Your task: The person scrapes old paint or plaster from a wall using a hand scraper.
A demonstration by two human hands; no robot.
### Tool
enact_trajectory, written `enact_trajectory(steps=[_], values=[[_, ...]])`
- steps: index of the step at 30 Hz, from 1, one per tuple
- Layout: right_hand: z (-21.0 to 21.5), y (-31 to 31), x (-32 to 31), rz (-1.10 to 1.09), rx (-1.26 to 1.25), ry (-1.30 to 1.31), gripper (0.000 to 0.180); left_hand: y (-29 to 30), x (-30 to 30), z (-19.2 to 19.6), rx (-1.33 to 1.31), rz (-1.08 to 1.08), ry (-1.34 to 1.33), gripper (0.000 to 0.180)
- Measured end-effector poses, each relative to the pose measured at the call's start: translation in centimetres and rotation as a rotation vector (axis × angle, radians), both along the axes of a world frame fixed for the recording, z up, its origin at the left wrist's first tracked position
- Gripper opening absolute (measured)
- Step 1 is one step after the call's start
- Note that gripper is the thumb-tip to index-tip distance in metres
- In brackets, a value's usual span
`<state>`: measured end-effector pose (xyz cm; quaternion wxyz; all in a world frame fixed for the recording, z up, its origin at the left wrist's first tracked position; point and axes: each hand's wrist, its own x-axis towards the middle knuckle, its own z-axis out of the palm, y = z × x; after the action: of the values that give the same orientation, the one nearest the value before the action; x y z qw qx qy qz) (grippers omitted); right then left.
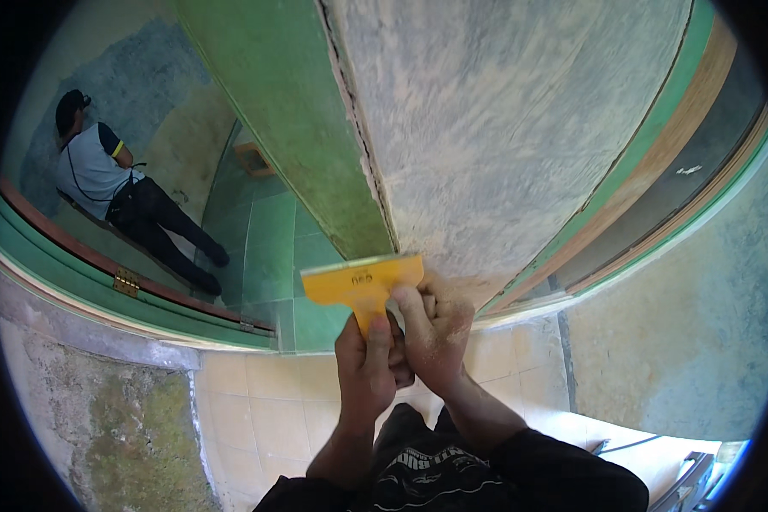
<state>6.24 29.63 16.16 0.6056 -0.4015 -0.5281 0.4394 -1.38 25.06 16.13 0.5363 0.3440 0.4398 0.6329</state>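
Observation:
A yellow putty scraper (363, 280) with a wide, flat blade is held up in front of the wall corner. My left hand (369, 375) is closed around its handle, with the thumb lying along the handle. Close beside it, my right hand (439, 341) is curled, its thumb at the scraper's right lower edge. Pale dust coats the right fingers. Whatever those fingers may hold is hidden. Behind the blade rises a wall strip smeared with grey-white plaster (512, 111), bordered on its left by a green door frame (290, 111) along a rough crack.
Through the doorway at left, a person (115, 171) in a cap leans by a patched wall. Green tiles (269, 243) cover that room's floor; cream tiles (273, 405) lie underfoot. A wood-framed window (683, 162) stands right. Metal equipment (691, 482) sits at the lower right.

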Motion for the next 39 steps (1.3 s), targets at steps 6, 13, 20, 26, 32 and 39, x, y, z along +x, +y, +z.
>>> enact_trajectory(steps=[6,13,20,26,32,39], values=[[0.1,0.0,0.7,-0.033,-0.003,0.047,0.013,-0.3,0.1,0.2,-0.007,-0.03,-0.046,0.023],[-0.8,-0.8,-0.2,-0.029,-0.121,0.085,0.016,-0.8,-0.3,0.1,-0.123,-0.056,-0.003,0.023],[0.4,0.7,-0.4,0.002,-0.031,0.216,0.014,-0.2,-0.4,1.2,-0.065,-0.049,-0.008,0.023],[1.2,0.4,-1.2,-0.08,-0.05,0.151,0.014,0.1,-1.0,1.6,-0.042,-0.044,0.014,0.022],[0.2,-0.9,-1.3,-0.051,-0.081,0.034,0.015,-1.1,-1.2,1.6,-0.114,-0.02,0.046,0.023],[1.3,-0.4,-1.1,-0.008,-0.052,0.213,0.017,-0.5,-1.0,3.1,-0.011,-0.054,0.108,0.022]])
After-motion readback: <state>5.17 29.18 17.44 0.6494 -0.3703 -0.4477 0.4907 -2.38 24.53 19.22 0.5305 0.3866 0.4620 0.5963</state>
